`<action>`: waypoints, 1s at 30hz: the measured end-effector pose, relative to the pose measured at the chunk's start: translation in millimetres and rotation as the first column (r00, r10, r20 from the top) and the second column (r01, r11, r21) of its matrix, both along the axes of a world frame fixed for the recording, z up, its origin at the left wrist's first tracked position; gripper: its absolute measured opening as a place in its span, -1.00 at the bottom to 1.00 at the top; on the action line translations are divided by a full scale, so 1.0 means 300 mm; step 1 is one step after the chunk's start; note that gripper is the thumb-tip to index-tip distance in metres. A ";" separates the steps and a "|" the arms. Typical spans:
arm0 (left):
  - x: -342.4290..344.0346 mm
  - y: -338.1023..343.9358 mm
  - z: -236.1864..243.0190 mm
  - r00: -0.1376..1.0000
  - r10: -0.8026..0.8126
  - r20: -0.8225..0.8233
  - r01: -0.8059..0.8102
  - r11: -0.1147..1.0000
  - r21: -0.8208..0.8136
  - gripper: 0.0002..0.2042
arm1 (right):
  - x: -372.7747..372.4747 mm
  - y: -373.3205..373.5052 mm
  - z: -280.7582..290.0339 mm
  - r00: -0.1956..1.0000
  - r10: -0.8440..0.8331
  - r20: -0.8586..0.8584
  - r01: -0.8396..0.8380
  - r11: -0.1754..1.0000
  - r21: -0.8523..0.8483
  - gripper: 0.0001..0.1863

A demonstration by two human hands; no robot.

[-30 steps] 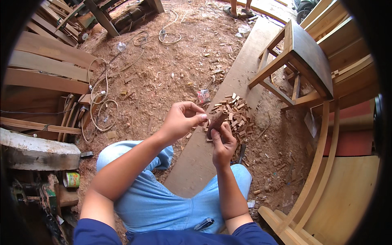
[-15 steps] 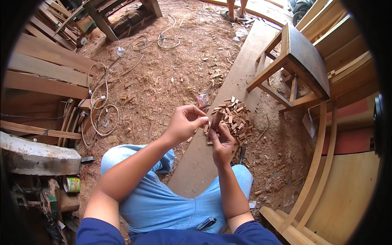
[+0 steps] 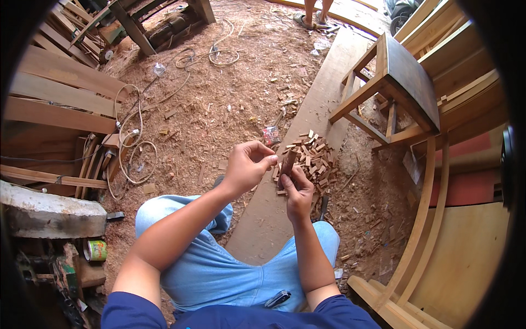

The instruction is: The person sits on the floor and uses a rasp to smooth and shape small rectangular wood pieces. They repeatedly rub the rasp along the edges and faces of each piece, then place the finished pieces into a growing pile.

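My right hand [image 3: 298,193] grips a short, dark brown piece of wood [image 3: 288,162], tilted upward between thumb and fingers. Just left of it, my left hand [image 3: 249,166] is closed in a pinch, its thumb and forefinger tips close to the wood. Whatever the pinch holds, if anything, is too small to make out. Beyond and to the right of both hands, a heap of small cut wood blocks [image 3: 320,162] lies on a long flat board [image 3: 263,219] that runs away from between my knees.
A wooden stool [image 3: 408,77] stands on the right by stacked timber and curved wooden rails [image 3: 430,219]. Pale cable [image 3: 143,145] loops across the shavings-covered floor [image 3: 219,104]. Planks [image 3: 66,71] lean at left, above a whitish block [image 3: 52,211]. A person's feet [image 3: 313,22] show at the far end.
The view has shifted very slightly. Both hands keep nearly the same pose, the right one still gripping the brown wood piece.
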State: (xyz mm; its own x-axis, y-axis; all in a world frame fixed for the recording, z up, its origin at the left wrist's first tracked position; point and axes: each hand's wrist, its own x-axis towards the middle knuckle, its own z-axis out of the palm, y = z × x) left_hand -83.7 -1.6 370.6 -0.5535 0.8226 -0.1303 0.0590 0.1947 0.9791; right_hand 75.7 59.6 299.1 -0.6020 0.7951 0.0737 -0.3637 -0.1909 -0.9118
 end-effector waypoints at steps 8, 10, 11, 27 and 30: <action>-0.016 0.006 0.000 0.999 -0.003 0.051 0.004 1.000 -0.020 -0.91 | -0.005 0.003 0.003 1.000 0.024 0.004 -0.024 1.000 -0.002 -0.72; -0.017 0.012 0.007 1.000 0.010 0.029 -0.009 0.999 -0.037 -0.91 | -0.004 0.005 0.004 1.000 0.027 -0.003 -0.027 0.999 -0.021 -0.73; -0.014 0.014 0.009 1.000 -0.015 0.026 0.016 0.999 -0.031 -0.91 | -0.003 0.006 0.004 1.000 0.019 -0.010 -0.020 0.998 -0.052 -0.73; 0.001 0.026 0.019 1.000 0.002 -0.011 -0.002 0.999 -0.038 -0.90 | 0.007 0.028 -0.041 0.996 0.073 -0.058 -0.077 0.995 -0.067 -0.80; 0.002 0.026 0.029 0.999 -0.039 -0.015 0.039 0.998 -0.049 -0.91 | 0.004 0.027 -0.038 0.996 0.064 -0.063 -0.069 0.994 -0.081 -0.80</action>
